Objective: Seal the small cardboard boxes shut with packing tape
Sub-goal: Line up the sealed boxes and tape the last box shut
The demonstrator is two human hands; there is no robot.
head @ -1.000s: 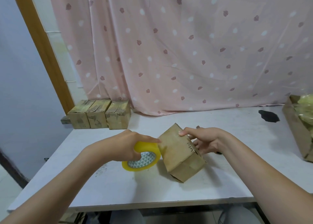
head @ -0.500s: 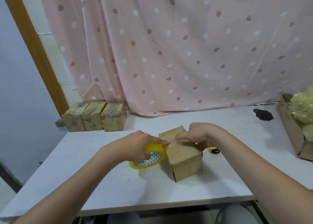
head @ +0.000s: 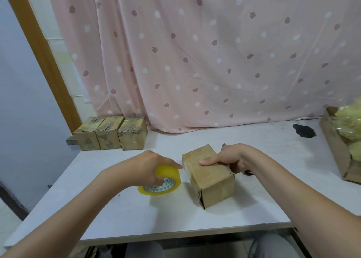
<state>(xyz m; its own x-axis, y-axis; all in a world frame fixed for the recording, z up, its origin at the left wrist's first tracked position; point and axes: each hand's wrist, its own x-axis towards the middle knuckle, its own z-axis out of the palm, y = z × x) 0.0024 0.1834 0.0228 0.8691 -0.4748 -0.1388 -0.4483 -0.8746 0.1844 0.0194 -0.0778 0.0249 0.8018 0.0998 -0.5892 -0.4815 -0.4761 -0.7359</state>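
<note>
Cardboard box (head: 210,174) sits mid-counter (head: 136,214), with the yellow tape roll (head: 163,181) just left of it. A short stretch of tape seems to bridge roll and box; pulling it skewed could wrinkle it or miss the seam. The left hand (head: 148,168) curls around the roll. The right hand (head: 232,158) holds the box, thumb flat on top. Three small boxes (head: 112,135) stand far left of it.
</note>
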